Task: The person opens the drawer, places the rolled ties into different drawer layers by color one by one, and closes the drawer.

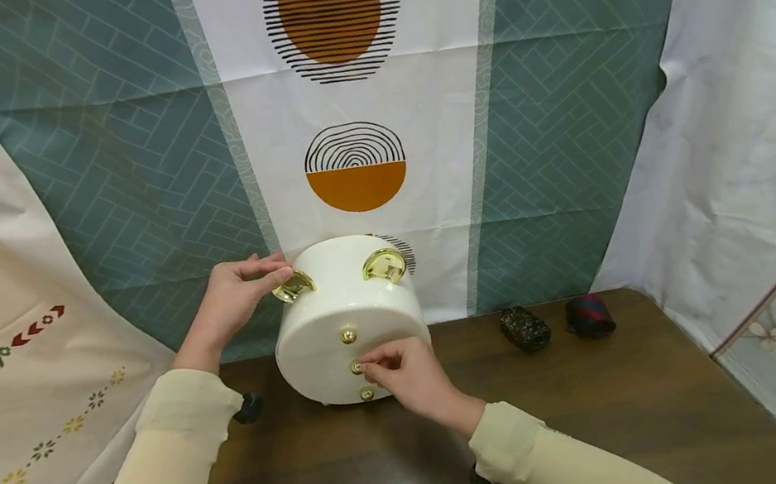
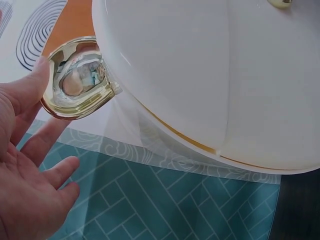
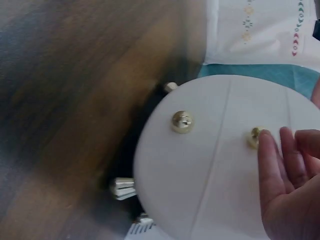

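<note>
White drum-shaped box: near brown table's rear edge, with tabletop room in front. Pinched at 1 gold ear by left hand, outer fingers loose; at middle of 3 knobs by right hand.

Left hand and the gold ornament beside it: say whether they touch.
Touching: the left wrist view shows the left hand pressing its thumb against the gold ornament.
</note>
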A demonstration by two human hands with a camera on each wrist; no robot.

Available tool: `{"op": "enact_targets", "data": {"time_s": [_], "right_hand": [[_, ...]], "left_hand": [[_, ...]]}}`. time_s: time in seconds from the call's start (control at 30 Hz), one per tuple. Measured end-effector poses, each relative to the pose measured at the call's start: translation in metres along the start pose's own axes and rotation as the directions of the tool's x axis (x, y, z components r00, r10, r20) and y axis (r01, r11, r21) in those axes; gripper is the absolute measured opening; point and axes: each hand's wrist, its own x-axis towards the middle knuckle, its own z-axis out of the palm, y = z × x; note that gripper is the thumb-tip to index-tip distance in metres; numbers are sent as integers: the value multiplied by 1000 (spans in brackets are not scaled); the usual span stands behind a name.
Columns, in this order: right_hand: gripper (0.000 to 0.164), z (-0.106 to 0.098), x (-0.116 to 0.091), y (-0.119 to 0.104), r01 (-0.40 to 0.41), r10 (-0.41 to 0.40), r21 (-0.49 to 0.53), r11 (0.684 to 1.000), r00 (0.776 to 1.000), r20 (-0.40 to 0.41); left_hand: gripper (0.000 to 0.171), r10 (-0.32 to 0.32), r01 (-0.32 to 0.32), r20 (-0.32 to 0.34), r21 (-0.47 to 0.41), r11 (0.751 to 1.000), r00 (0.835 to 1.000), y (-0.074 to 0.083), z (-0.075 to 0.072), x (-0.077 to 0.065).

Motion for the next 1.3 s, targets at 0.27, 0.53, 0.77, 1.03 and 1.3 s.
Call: {"op": "enact_targets", "data": {"time_s": [0.27,0.53,0.77,1.03,1.3], "right_hand": [[23,-1,2,7,-83,78,78,993,995,62],[26,-1,1,3,-166,138,212,963,981,140],[26,1,-1,-3,-153,126,224,962,983,132],[30,4,0,7,-159,116,293,943,980,159],[24,12,9,27,-164,134,304,938,984,117]], "left_hand": [[45,46,-45,-24,54,998,999,3,0,-3],[49,9,-5,-47,67,998,999,4,3,-6],[56,-26,25,-68,-9,1000,997,3,3,-5],[53,-18,15,-71,-49,999,997,-3,3,-3],[55,-1,-2,-56,-58,998,998,-5,4,1]]}}
